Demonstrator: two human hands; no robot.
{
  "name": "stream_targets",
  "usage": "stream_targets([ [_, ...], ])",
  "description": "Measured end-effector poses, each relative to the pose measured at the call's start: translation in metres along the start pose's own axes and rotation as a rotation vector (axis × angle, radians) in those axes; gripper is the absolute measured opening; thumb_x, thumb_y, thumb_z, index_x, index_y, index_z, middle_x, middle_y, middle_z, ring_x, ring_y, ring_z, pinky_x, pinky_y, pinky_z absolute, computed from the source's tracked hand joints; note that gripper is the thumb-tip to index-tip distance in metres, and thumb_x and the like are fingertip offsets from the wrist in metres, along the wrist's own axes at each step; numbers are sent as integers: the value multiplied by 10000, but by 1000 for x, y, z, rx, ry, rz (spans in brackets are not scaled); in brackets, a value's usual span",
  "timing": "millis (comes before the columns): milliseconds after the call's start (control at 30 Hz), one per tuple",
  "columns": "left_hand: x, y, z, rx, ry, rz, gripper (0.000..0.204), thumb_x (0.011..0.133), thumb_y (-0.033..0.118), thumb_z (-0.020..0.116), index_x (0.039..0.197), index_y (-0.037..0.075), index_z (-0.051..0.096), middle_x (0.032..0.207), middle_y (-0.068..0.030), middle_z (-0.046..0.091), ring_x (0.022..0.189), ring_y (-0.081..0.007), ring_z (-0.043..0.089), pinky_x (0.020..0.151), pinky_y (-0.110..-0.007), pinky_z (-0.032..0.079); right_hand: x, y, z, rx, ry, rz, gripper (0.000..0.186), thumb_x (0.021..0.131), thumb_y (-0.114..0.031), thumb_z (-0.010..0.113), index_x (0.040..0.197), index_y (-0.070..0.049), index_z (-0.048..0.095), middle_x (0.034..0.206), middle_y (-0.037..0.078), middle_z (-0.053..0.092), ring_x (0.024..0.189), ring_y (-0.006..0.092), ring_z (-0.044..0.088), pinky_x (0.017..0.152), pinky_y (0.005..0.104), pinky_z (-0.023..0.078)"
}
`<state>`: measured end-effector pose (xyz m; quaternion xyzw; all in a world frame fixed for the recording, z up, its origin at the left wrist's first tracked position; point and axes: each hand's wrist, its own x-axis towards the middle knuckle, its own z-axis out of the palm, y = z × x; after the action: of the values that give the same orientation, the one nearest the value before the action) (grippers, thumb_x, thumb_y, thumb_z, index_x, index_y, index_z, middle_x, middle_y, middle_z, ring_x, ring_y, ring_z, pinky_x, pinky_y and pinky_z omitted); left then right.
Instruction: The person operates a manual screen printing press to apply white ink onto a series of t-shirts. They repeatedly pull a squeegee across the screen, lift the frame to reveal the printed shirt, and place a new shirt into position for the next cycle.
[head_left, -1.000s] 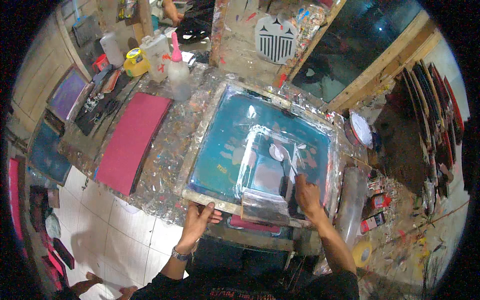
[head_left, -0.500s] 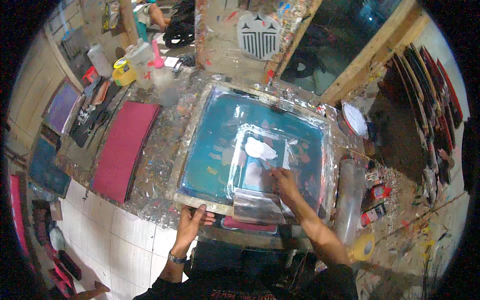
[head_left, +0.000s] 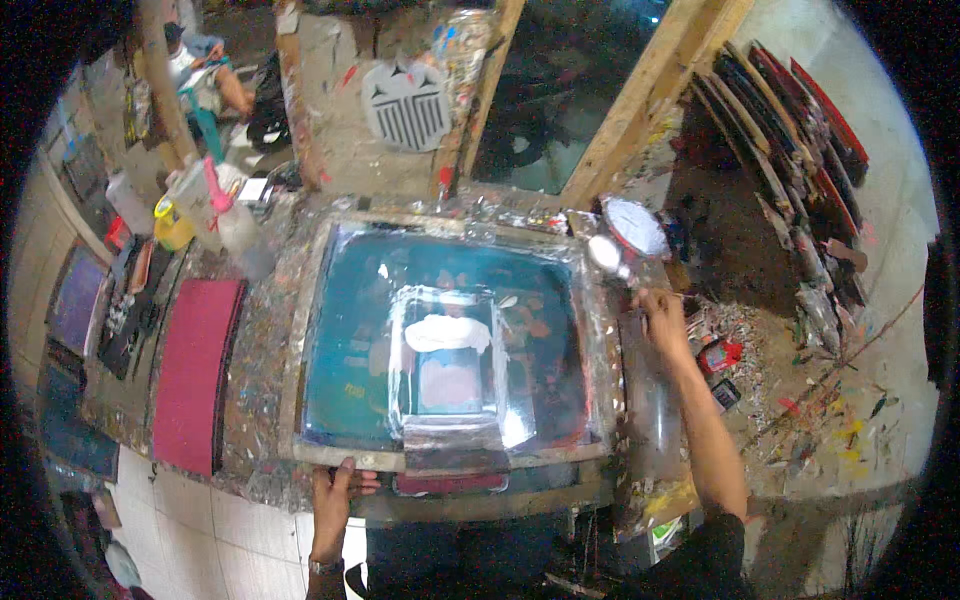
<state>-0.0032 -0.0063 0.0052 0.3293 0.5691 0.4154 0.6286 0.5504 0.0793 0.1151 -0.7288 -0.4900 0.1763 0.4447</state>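
Observation:
A silk-screen frame (head_left: 312, 330) with teal mesh lies on the worktable. A thick white blob of ink (head_left: 448, 334) sits on its mesh, above a pale rectangular window. My left hand (head_left: 338, 492) holds the frame's near left edge, thumb on top and fingers along the front. To the right of the frame, my right hand (head_left: 662, 318) is closed on a spoon. The spoon's white-coated head (head_left: 605, 254) is next to a round tub of white ink (head_left: 634, 226); the handle is mostly hidden by the fingers.
A dark red board (head_left: 198, 375) lies left of the frame. Bottles, including a yellow one (head_left: 173, 226), stand at the back left. A clear cylinder (head_left: 650, 400) lies at the right. Several frames (head_left: 790, 150) lean by the wall. Another person (head_left: 205, 75) sits far back left.
My right hand has moved from above the mesh to the right, taking the spoon toward the tub. White ink stays on the mesh. My left hand keeps the frame's edge; the view has shifted.

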Motion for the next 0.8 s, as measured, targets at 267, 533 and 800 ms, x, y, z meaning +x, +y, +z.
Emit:
stream_targets([
  [267, 18, -3, 10, 68, -32, -25, 479, 1026, 323, 645, 1195, -100, 497, 935, -248, 714, 768, -311, 759, 635, -381, 629, 137, 70, -102, -1202, 358, -231, 325, 971, -344, 656, 993, -26, 719, 963, 217, 729, 855, 408, 692, 739, 485, 530],
  [533, 17, -11, 3, 24, -35, -19, 408, 1048, 266, 629, 1180, -65, 432, 922, -244, 693, 767, -310, 755, 617, -389, 642, -195, -108, 146, -378, -783, -665, 492, 885, -371, 780, 1193, -22, 620, 1191, 243, 637, 1091, 442, 642, 925, 501, 531],
  [800, 16, -14, 1, -20, -56, -9, 411, 1062, 242, 598, 1240, -81, 418, 918, -254, 718, 753, -309, 758, 637, -377, 644, -111, -118, 203, -798, -558, -497, 386, 929, -441, 697, 1038, -82, 609, 876, 180, 733, 780, 399, 722, 731, 498, 567],
])
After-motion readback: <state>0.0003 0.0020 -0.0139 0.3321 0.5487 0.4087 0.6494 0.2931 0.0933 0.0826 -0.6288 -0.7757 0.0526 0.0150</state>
